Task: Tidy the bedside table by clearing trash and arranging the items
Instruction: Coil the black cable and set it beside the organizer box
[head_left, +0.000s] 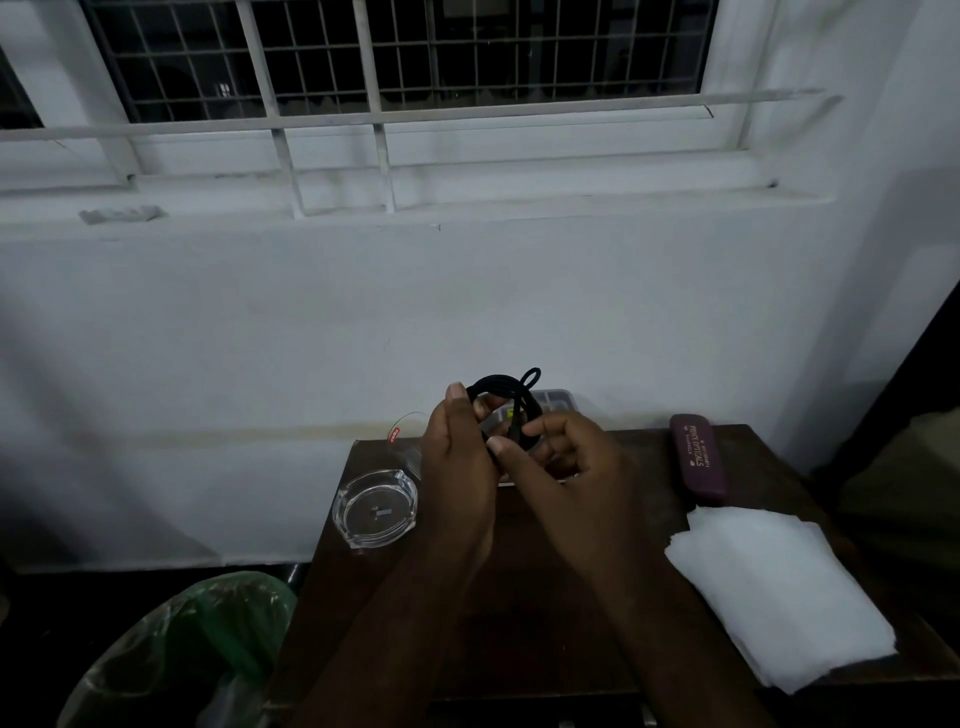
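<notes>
Both hands (519, 467), black coiled cable (506, 402), looped end

Centre of frame: left hand (457, 467) and right hand (566, 467) gripping coiled black cable (506, 397) above dark wooden table (519, 597). Left: glass ashtray (375, 509). Right: maroon spectacle case (697, 457), white folded cloth (779, 587). Lower left: green-lined bin (197, 649).

I'm seeing a dark table (571, 597) carrying an ashtray (376, 510), a maroon case (698, 457) and a white cloth (774, 587).
</notes>
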